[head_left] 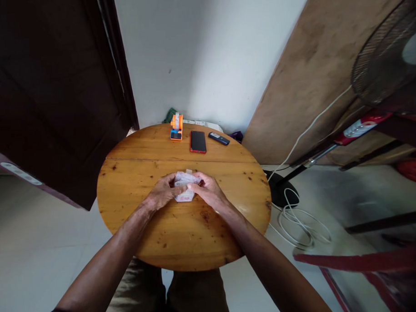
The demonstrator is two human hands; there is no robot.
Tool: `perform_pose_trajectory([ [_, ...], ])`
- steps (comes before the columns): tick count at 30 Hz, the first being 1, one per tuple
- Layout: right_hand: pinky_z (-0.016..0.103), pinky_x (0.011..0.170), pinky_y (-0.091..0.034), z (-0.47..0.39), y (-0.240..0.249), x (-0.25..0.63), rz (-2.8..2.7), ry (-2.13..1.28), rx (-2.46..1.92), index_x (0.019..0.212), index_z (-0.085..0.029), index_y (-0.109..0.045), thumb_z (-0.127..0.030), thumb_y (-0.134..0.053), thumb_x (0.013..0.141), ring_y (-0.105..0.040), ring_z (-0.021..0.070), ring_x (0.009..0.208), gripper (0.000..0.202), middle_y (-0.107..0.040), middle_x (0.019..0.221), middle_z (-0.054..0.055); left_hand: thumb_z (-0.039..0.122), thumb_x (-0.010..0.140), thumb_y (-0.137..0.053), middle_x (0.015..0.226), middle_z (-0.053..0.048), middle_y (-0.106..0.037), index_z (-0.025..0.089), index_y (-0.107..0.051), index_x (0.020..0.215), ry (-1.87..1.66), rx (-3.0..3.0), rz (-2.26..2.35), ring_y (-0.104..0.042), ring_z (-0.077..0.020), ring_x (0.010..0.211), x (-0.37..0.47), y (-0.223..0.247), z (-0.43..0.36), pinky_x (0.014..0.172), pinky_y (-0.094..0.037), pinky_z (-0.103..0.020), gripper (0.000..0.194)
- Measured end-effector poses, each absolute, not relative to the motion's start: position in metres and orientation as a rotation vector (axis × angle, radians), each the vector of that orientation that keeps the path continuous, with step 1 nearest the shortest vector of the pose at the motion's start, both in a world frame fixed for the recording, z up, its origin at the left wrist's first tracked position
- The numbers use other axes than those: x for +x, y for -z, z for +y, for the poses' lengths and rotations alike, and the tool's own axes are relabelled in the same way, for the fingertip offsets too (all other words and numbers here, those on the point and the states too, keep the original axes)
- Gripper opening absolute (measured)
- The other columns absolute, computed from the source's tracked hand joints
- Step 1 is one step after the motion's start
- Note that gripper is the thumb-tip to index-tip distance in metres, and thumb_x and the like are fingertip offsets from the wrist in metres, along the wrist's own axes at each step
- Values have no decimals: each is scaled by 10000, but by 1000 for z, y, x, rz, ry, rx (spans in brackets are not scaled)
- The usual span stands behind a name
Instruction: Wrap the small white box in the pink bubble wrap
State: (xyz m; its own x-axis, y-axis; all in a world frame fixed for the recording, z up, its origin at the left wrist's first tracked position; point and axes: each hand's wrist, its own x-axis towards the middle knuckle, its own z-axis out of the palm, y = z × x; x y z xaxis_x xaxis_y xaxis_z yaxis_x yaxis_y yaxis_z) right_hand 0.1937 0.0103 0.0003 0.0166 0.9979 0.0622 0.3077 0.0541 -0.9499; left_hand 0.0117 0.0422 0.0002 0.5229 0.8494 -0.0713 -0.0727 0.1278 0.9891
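A small white packet with pink print [184,196] is held low over the middle of the wooden table [134,181]. Its upper part looks crinkled and pale lilac, and I cannot make out what is inside. From one side my left hand [162,192] grips it, thumb across the front. On the opposite side, the fingers and thumb of my right hand [209,188] are closed on its upper edge. Behind the packet, a small pale tab [189,171] shows, partly hidden.
Toward the table's far edge are an orange and blue tape dispenser [176,126], a red-edged phone [198,142] and a dark remote-like device [218,138]. A standing fan [389,63] and looped white cable [308,232] are at right, a dark door [52,88] at left.
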Motion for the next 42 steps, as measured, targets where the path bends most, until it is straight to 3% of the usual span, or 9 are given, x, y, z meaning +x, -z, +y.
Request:
perform_pose_trajectory([
  [6, 328, 846, -522, 3, -4, 200, -1312, -1253, -1235, 1004, -212, -614, -359, -739, 734, -674, 193, 929, 331, -724, 980, 35, 420, 636, -860, 1001, -59, -732, 127, -678, 1082, -774, 1226, 775, -671, -183, 846, 11, 3, 44, 785, -506, -288, 564],
  [11, 305, 741, -509, -2, -10, 206, -1452, -1310, -1330, 1053, -221, -581, -333, -788, 693, -664, 170, 778, 430, -705, 882, 0, 401, 627, -855, 954, -43, -730, 139, -687, 1037, -796, 1242, 786, -656, -167, 816, 11, 6, 47, 761, -496, -272, 516],
  [16, 296, 757, -514, -2, -13, 202, -1579, -1258, -1308, 1156, -231, -547, -281, -800, 670, -662, 161, 841, 550, -697, 1020, 15, 423, 614, -848, 929, -37, -735, 148, -700, 998, -815, 1261, 797, -654, -175, 812, 11, 3, 47, 762, -500, -280, 495],
  [20, 295, 738, -519, 6, -7, 198, -1549, -1223, -1352, 1083, -212, -642, -276, -795, 665, -663, 172, 820, 450, -713, 937, 9, 492, 657, -813, 970, -55, -740, 158, -701, 1048, -790, 1279, 874, -660, -189, 803, 11, 1, 47, 732, -499, -292, 526],
  [24, 273, 667, -510, 16, -2, 197, -1429, -1356, -1329, 978, -196, -691, -318, -772, 700, -662, 161, 752, 314, -731, 870, 15, 598, 693, -747, 884, -70, -731, 138, -698, 995, -835, 1280, 949, -648, -193, 744, 8, 4, 51, 670, -477, -289, 554],
  [28, 246, 548, -447, 21, -8, 198, -1440, -1376, -1433, 909, -195, -710, -318, -789, 688, -603, 134, 617, 264, -713, 740, 1, 463, 638, -795, 957, -90, -726, 133, -583, 1223, -818, 1240, 907, -656, -208, 788, 4, 5, 54, 661, -474, -286, 705],
  [32, 262, 597, -459, 24, -19, 202, -1573, -1381, -1383, 909, -221, -727, -333, -756, 746, -621, 149, 671, 200, -732, 790, 3, 353, 626, -788, 1044, -117, -706, 131, -394, 1418, -785, 1237, 879, -655, -222, 867, 2, 4, 54, 707, -477, -299, 912],
  [37, 275, 658, -469, 31, -19, 208, -1679, -1283, -1362, 960, -232, -742, -345, -721, 789, -648, 173, 763, 207, -754, 893, 10, 373, 650, -784, 1016, -108, -689, 107, -292, 1474, -799, 1204, 878, -627, -193, 817, 5, 5, 53, 694, -462, -291, 996],
  [42, 287, 717, -477, 35, -5, 206, -1606, -1220, -1303, 1062, -225, -732, -384, -703, 788, -657, 189, 842, 319, -753, 971, 30, 375, 655, -791, 1033, -96, -684, 141, -362, 1434, -825, 1205, 877, -621, -194, 860, 8, 5, 52, 725, -463, -290, 920],
])
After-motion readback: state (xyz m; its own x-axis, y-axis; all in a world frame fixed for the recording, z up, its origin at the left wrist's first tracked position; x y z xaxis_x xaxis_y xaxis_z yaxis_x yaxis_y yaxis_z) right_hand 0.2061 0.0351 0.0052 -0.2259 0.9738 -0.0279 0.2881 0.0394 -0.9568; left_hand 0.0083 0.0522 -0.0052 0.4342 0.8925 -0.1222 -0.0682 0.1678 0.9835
